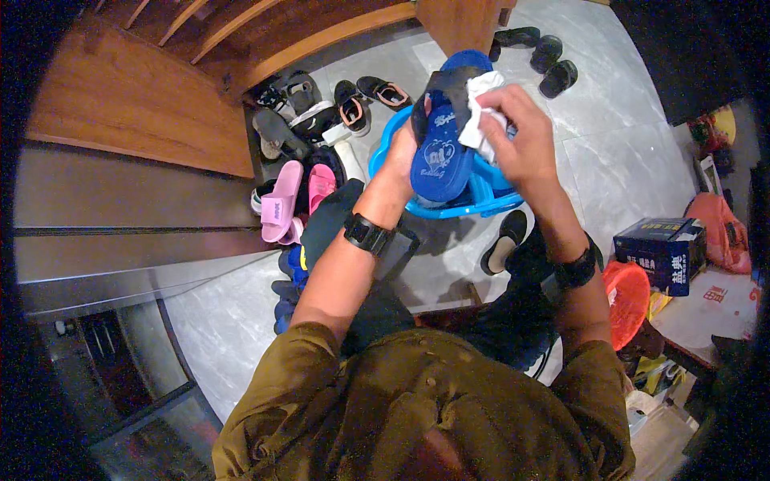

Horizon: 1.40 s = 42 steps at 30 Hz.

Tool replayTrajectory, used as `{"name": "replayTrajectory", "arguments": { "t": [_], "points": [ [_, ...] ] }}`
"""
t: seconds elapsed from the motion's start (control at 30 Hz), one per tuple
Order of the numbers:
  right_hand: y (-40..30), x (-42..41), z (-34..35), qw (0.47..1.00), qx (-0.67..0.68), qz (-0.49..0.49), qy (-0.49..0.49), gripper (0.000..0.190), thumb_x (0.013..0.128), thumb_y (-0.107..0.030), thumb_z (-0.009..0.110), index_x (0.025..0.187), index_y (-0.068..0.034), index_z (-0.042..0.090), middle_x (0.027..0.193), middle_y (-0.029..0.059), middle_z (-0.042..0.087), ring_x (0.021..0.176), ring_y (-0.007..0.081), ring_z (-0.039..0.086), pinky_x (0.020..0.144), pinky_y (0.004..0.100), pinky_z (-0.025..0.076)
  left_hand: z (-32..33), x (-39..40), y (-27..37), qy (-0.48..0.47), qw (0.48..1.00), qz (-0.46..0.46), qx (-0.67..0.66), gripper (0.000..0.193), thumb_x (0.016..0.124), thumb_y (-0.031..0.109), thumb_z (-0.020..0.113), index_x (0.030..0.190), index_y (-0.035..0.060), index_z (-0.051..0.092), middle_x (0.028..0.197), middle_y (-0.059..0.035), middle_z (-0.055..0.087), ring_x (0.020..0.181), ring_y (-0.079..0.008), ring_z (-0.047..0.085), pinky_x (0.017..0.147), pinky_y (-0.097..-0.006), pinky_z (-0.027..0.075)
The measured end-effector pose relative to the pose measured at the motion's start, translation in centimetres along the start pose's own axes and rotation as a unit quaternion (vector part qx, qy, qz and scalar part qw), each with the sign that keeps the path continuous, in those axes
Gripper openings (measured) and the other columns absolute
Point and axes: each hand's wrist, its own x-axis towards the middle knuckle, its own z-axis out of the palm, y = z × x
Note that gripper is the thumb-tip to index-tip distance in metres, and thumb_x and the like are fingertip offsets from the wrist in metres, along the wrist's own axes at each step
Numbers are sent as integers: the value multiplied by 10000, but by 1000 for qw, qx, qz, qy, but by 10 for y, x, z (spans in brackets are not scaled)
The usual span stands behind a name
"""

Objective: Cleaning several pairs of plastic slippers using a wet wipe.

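Note:
My left hand (pixel 404 150) grips a blue slide sandal (pixel 444 171) from its left side, with some fingers hidden under its dark strap. The sandal's printed footbed faces up. Against the right side of that strap, my right hand (pixel 522 135) pinches a crumpled white cloth or tissue (pixel 479 133) between thumb and fingers. Both hands are over a bright blue plastic basin (pixel 442 211), whose inside is mostly hidden by the sandal and my hands.
Pink slides (pixel 281 204), black shoes (pixel 351 108) and other footwear lie left beside a wooden cabinet (pixel 138 108). Black slippers (pixel 558 78) are on the tiled floor at upper right. At right stand a red plastic basket (pixel 625 303) and a dark printed box (pixel 660 255).

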Motion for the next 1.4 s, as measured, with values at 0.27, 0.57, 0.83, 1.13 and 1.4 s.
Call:
{"name": "replayTrajectory", "arguments": {
  "t": [0.27, 0.57, 0.83, 1.13, 1.4],
  "points": [
    [-1, 4, -8, 996, -43, -56, 49, 128, 766, -32, 645, 892, -50, 655, 818, 137, 608, 779, 317, 626, 695, 364, 493, 3, -2, 4, 2, 999, -40, 19, 456, 926, 400, 574, 1193, 30, 557, 1033, -110, 664, 849, -199, 673, 749, -337, 575],
    [2, -1, -28, 981, 94, 160, -50, 137, 796, -48, 616, 923, 1, 632, 835, 39, 594, 766, 130, 574, 662, 241, 438, -4, 2, 15, -6, 1000, 2, -10, 469, 960, 434, 484, 1191, 34, 560, 1000, -124, 671, 823, -226, 678, 747, -373, 579],
    [-26, -11, -8, 963, 116, -9, -242, 128, 818, -107, 584, 913, -22, 592, 888, 133, 595, 826, 300, 600, 742, 374, 473, -24, 13, 15, 20, 998, 43, -27, 462, 971, 446, 457, 1160, 43, 579, 966, -97, 677, 798, -209, 672, 714, -353, 576],
    [31, -13, -19, 921, 284, 260, -60, 200, 837, -127, 507, 1023, -96, 574, 853, 2, 571, 715, 86, 538, 626, 214, 435, -9, -10, 36, -40, 996, 81, -19, 476, 1016, 418, 317, 1228, 45, 524, 1066, -135, 647, 899, -239, 665, 806, -410, 565],
    [-27, 38, -10, 849, 453, 262, -75, 418, 976, -375, 496, 1208, -38, 584, 1049, 74, 646, 995, 169, 608, 906, 305, 458, 38, -84, 83, -62, 788, 302, 534, 444, 962, 386, 495, 1164, 6, 602, 1121, -76, 633, 1035, -165, 577, 939, -313, 443]
  ]
}}
